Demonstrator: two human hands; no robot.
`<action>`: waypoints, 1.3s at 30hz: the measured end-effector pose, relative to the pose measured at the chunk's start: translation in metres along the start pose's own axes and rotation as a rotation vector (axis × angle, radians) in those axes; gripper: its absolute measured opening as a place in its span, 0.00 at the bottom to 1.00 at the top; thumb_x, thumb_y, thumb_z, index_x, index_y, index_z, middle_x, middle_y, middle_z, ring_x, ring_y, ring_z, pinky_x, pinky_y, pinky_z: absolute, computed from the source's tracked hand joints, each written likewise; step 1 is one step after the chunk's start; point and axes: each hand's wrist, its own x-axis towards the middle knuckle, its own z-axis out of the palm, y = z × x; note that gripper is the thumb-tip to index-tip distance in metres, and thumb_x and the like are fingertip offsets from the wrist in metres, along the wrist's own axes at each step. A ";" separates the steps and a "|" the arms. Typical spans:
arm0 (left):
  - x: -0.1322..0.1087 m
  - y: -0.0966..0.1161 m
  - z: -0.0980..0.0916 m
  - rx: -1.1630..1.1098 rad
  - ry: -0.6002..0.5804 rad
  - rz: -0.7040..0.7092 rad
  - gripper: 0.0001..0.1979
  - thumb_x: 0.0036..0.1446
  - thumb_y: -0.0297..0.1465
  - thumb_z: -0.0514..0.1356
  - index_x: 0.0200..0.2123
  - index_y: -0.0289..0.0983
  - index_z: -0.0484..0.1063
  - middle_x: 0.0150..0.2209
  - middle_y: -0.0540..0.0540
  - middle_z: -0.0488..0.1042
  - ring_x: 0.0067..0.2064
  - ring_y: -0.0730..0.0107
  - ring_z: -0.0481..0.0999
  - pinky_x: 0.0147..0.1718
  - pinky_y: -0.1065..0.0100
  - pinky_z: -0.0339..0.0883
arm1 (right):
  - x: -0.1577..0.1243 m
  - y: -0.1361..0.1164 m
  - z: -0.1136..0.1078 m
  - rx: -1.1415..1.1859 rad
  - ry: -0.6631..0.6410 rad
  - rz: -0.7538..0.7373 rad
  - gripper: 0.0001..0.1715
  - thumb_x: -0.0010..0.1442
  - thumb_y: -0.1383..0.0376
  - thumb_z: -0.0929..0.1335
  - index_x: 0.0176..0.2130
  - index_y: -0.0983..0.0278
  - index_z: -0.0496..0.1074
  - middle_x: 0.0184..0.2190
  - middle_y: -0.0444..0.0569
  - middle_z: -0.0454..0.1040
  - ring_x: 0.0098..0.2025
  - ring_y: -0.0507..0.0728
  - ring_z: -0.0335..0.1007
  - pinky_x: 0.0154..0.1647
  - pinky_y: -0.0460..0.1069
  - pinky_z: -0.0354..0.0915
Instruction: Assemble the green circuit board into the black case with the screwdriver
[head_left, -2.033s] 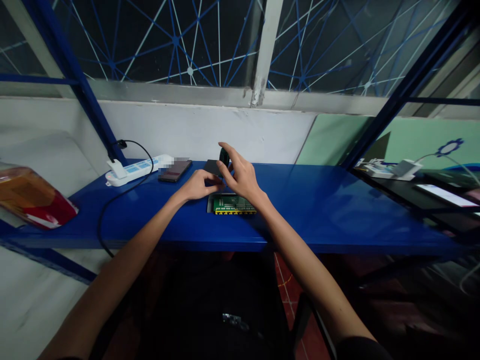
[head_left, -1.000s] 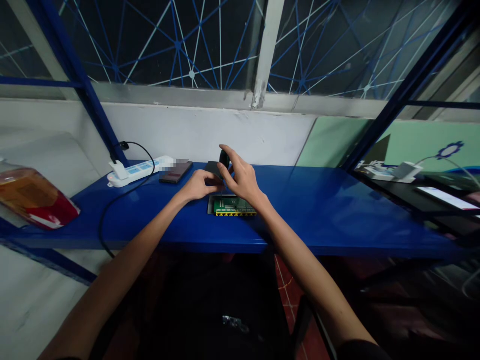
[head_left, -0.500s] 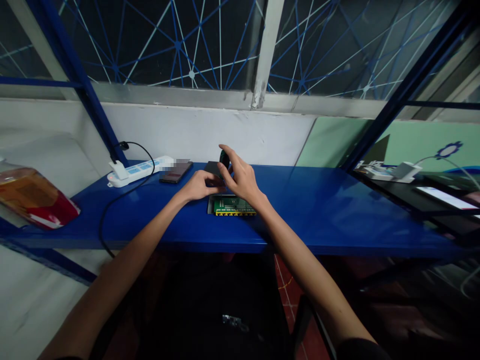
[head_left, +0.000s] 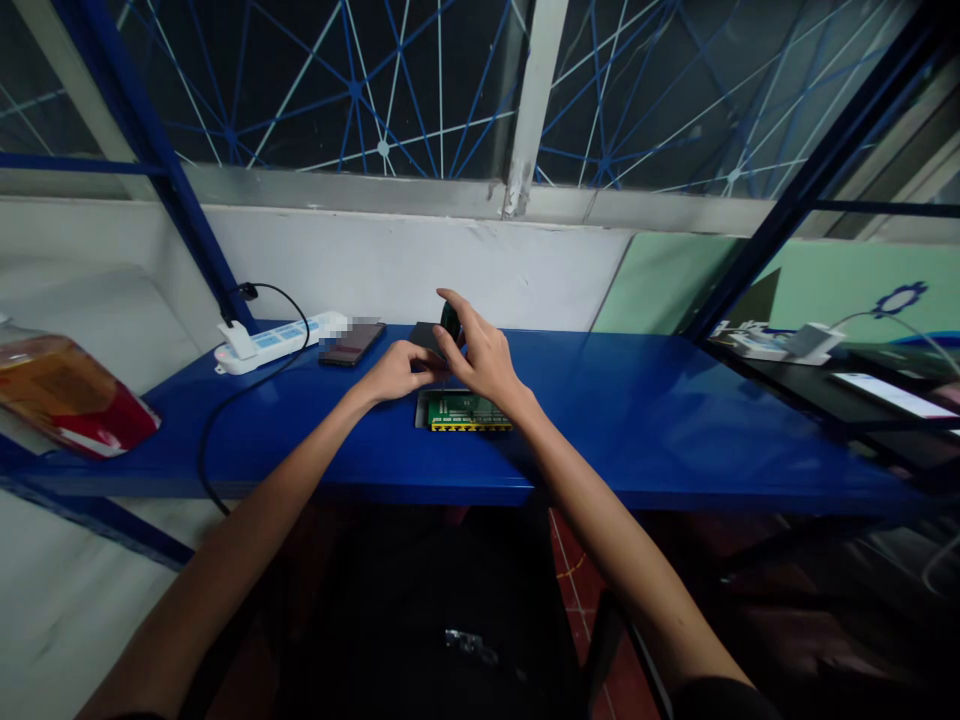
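Observation:
A green circuit board point(head_left: 465, 412) with a yellow front edge lies on the blue table point(head_left: 645, 420). My right hand point(head_left: 484, 355) is over the board's far side, fingers closed round a dark-handled tool point(head_left: 450, 322) whose thin shaft points down at the board. My left hand point(head_left: 397, 370) rests at the board's far left corner, fingers curled and pinched near the shaft's tip. Whether the left fingers hold anything is hidden. A flat black object point(head_left: 424, 336) lies just behind the hands.
A dark phone point(head_left: 351, 343) and a white power strip point(head_left: 270, 340) with a black cable point(head_left: 225, 410) lie at the table's back left. A red and orange object point(head_left: 67, 395) sits far left. Another bench with devices point(head_left: 847, 360) is at right.
Nothing but a slight shift of the camera; both hands stay at the board.

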 end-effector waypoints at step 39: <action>0.000 -0.005 -0.001 0.066 -0.057 -0.006 0.10 0.53 0.33 0.61 0.34 0.35 0.81 0.35 0.41 0.82 0.39 0.60 0.80 0.44 0.61 0.70 | 0.000 0.001 0.001 0.018 -0.007 0.021 0.28 0.68 0.58 0.57 0.64 0.60 0.55 0.48 0.51 0.73 0.34 0.55 0.71 0.36 0.51 0.66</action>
